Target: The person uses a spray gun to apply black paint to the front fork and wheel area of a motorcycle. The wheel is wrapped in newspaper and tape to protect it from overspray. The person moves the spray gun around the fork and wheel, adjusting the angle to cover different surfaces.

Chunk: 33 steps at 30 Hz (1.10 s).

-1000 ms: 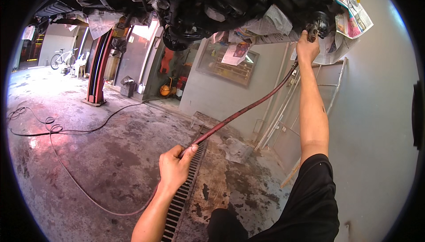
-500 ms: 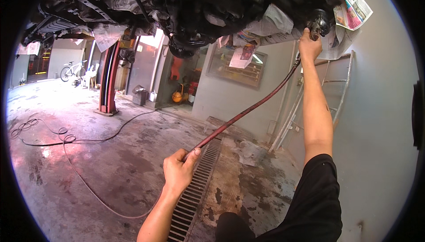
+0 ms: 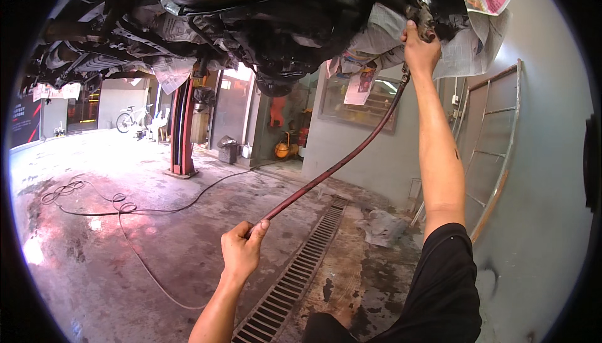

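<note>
My right hand [image 3: 420, 54] is raised at the upper right, its fingers wrapped round the handle of a stained metal spray gun [image 3: 421, 18]. The gun's front end is up against the dark underside of a raised car [image 3: 276, 42], and part of it is lost in shadow. From below the handle a dark red air hose [image 3: 329, 172] sags down to the left. Low in the middle, my left hand [image 3: 241, 248] is closed round that hose, thumb along the top. Newspaper sheets [image 3: 370, 37] hang from the car beside the gun.
A floor drain grate [image 3: 301, 268] crosses the stained concrete. Thin hose loops [image 3: 125, 207] lie at the left, near a red lift post [image 3: 182, 123]. A metal ladder frame [image 3: 501, 155] leans by the right wall. Crumpled sheeting [image 3: 382, 227] lies near it.
The view has shifted, showing more of the car's underside and the lift post further right. Both hands keep their hold, and the right hand with the spray gun appears slightly further left and higher.
</note>
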{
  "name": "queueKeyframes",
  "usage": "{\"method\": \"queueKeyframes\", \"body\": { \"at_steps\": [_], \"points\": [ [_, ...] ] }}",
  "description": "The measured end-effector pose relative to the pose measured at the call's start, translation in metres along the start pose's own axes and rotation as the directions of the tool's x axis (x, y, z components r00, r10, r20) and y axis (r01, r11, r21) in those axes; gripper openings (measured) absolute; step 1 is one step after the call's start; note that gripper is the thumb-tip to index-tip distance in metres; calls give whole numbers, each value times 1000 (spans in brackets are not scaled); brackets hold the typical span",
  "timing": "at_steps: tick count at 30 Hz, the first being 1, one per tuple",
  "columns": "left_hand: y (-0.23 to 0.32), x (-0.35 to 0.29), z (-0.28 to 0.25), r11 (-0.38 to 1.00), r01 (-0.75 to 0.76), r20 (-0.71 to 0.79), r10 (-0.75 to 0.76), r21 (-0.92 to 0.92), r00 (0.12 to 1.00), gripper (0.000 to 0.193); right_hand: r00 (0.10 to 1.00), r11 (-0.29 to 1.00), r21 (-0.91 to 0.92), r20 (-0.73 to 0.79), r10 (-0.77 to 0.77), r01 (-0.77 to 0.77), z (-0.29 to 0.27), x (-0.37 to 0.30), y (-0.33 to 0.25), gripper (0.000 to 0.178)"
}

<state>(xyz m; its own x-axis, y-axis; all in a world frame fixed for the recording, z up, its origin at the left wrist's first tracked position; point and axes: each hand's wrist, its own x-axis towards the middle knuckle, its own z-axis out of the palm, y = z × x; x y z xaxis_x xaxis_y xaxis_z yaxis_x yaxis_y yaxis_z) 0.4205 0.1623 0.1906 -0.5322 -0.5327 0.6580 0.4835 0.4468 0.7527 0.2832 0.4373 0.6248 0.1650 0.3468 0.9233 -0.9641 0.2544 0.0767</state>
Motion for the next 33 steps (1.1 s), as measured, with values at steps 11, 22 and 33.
{"method": "queueKeyframes", "body": {
  "at_steps": [11, 22, 33],
  "points": [
    [15, -5, 26, 998, -38, -7, 39, 43, 999, 59, 988, 967, -256, -146, -50, 11, -30, 21, 41, 34],
    [27, -10, 40, 995, -26, -11, 27, 97, 1000, 58, 977, 951, -308, -208, -52, -15, -51, 31, 69, 34],
    [12, -20, 17, 994, 7, -77, 2, 107, 997, 57, 985, 994, -26, -135, 105, -109, -8, 6, 54, 40]
  ]
}}
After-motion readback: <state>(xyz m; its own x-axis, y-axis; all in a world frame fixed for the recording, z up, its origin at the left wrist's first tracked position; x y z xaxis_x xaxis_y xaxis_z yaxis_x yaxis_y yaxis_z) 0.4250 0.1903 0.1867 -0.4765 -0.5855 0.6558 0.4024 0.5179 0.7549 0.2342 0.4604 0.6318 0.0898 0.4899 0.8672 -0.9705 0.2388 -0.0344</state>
